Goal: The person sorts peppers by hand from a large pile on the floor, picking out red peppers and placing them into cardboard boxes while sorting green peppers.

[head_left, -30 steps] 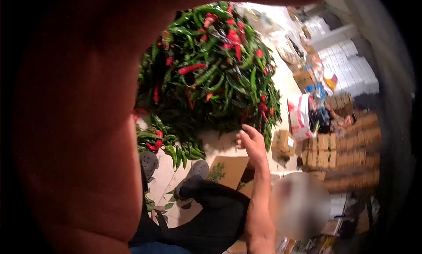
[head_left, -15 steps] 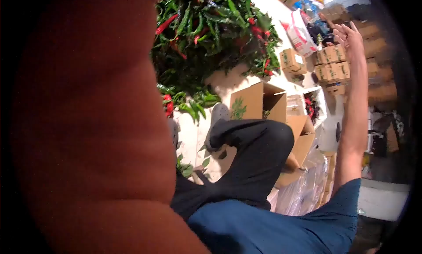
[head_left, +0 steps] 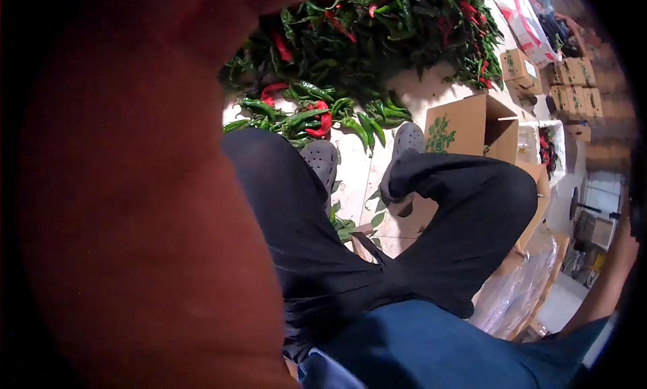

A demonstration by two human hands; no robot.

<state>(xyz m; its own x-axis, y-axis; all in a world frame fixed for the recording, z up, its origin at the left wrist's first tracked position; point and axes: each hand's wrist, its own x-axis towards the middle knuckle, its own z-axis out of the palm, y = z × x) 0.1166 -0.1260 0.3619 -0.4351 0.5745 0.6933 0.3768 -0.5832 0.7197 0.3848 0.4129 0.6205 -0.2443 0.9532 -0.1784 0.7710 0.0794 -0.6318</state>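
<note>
A dark red-brown blur, which seems to be my left hand or forearm (head_left: 148,207), fills the left side of the view very close to the camera. Its fingers cannot be made out, nor whether it holds anything. At the right edge my right forearm (head_left: 610,274) stretches up out of a blue sleeve, and the hand is lost beyond the dark rim. A large heap of green and red chili peppers (head_left: 377,42) lies on the floor in front of me. Several loose peppers (head_left: 313,116) are near my grey clogs (head_left: 406,140).
An open cardboard box (head_left: 456,123) with a green print stands beside my knee. Behind it are a white crate (head_left: 556,143) with dark red contents, a small carton (head_left: 521,71) and stacked cartons (head_left: 576,101). Clear plastic wrap (head_left: 515,288) and leaves (head_left: 344,227) lie nearby.
The view has shifted, so the peppers and boxes sit farther right and both legs show. My right hand, raised with spread fingers before, has left the view. The blur still covers the left.
</note>
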